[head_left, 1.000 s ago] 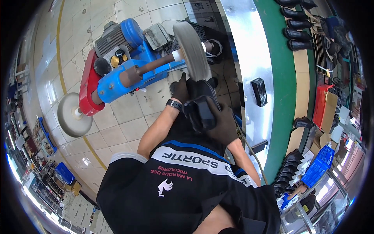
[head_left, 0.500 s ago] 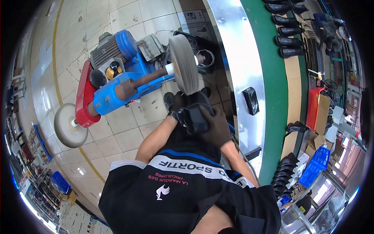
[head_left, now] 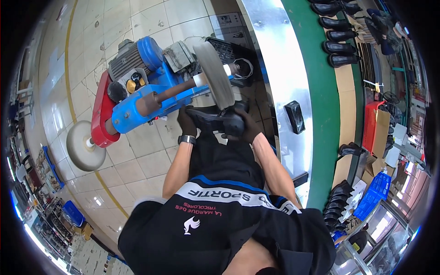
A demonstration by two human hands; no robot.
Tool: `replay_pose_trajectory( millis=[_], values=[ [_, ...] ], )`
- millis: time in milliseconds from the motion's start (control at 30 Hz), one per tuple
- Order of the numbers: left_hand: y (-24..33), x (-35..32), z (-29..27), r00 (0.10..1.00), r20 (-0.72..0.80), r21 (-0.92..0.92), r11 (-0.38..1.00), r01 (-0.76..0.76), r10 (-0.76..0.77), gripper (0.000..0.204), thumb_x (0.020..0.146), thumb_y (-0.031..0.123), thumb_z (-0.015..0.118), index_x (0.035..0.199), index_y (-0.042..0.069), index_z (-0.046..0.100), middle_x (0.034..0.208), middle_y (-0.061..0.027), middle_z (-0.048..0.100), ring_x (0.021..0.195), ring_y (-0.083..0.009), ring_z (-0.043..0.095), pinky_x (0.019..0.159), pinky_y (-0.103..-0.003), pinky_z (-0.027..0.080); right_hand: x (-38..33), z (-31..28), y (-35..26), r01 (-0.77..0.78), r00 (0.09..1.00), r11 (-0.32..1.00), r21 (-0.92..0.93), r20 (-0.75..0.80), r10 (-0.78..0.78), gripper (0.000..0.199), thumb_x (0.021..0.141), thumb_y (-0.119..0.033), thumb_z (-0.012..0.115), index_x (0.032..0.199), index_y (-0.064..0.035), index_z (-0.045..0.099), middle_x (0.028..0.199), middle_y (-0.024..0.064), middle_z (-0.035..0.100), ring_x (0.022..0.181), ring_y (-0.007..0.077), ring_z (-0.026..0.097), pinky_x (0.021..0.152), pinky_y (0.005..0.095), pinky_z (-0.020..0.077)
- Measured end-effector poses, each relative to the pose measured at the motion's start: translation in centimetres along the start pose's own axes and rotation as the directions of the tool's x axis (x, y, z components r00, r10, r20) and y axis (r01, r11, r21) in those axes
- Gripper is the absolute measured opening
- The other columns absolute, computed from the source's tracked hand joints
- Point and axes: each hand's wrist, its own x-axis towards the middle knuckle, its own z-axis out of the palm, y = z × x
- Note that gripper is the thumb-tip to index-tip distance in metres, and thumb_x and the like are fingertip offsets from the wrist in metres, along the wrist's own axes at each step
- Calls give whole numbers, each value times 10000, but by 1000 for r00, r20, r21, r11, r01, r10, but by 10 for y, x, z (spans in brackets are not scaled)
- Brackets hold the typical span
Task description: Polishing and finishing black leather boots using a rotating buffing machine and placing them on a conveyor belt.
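Head view: nearest, a person in a black shirt [head_left: 229, 224] is extending both forearms forward. The gloved left hand [head_left: 186, 122] is curling partly closed around one end of a black shoe [head_left: 206, 118]; the gloved right hand [head_left: 249, 127] is gripping the other end, its fingers partly hidden. The shoe is lying crosswise between them, just below a grey buffing wheel [head_left: 214, 75]; whether they are touching is unclear. Beyond, a blue-and-red machine [head_left: 127, 112] is standing on floor tiles [head_left: 142, 167].
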Motion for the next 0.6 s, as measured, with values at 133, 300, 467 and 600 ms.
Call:
replay_pose_trajectory(
  millis=[133,300,467,600],
  values=[
    [48,-4,1,612,174,809,242,-535,771,207,871,119,401,774,33,562,640,-120,576,556,-258,562,511,-322,435,16,-13,0,6,998,999,45,68,-10,395,766,-471,552,999,-152,556,960,52,592,912,233,538,735,499,454],
    [101,-18,40,678,334,709,299,-638,655,132,806,72,497,698,37,563,641,-115,569,570,-284,559,487,-354,412,26,-34,29,95,990,995,40,-113,-90,414,805,-472,498,1064,-150,520,1060,60,548,963,246,507,779,510,404],
    [134,-32,76,582,416,429,413,-803,699,229,729,126,569,542,0,526,519,-165,491,448,-306,512,412,-377,370,60,-52,64,146,989,960,238,-53,-137,542,803,-512,459,1170,-114,434,1131,66,507,1035,254,464,825,498,379],
    [141,-29,99,459,576,355,299,-886,676,162,712,97,557,569,22,540,529,-152,503,482,-301,526,428,-380,394,74,-54,79,392,784,383,-837,86,-615,629,739,-474,565,1197,-83,384,1135,65,504,1087,229,440,876,451,381]
  ],
)
